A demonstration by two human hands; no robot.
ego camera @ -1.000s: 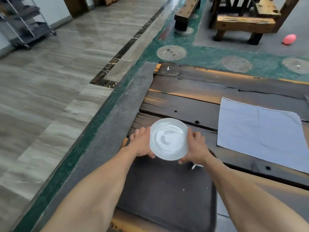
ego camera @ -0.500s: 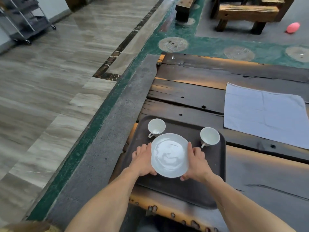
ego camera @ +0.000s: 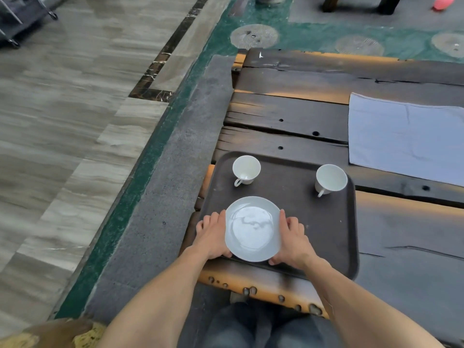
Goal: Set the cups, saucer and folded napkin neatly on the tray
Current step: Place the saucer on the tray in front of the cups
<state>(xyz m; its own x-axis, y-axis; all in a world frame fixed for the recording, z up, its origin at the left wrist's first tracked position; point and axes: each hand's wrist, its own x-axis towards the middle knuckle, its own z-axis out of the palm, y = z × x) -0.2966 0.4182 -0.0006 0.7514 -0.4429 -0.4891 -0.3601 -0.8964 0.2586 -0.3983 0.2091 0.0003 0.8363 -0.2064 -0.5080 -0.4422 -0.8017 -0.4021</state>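
Observation:
A white saucer [ego camera: 252, 228] is at the near left part of the dark brown tray [ego camera: 324, 229]. My left hand [ego camera: 212, 234] grips its left rim and my right hand [ego camera: 292, 238] grips its right rim. Two white cups stand upright at the tray's far side, one at the left [ego camera: 246, 169] and one at the right [ego camera: 331, 179], both with handles toward me. A pale blue napkin [ego camera: 406, 139] lies spread flat on the table to the right, beyond the tray.
The tray lies at the near left corner of a dark plank table [ego camera: 288, 96]. A grey stone ledge [ego camera: 160, 197] runs along the table's left side. My knees [ego camera: 263, 327] sit under the near edge. A pink ball [ego camera: 444, 2] lies far off.
Both hands brought the saucer down and toward me, to the near left part of the tray. The view tilted down, so the two cups came into sight.

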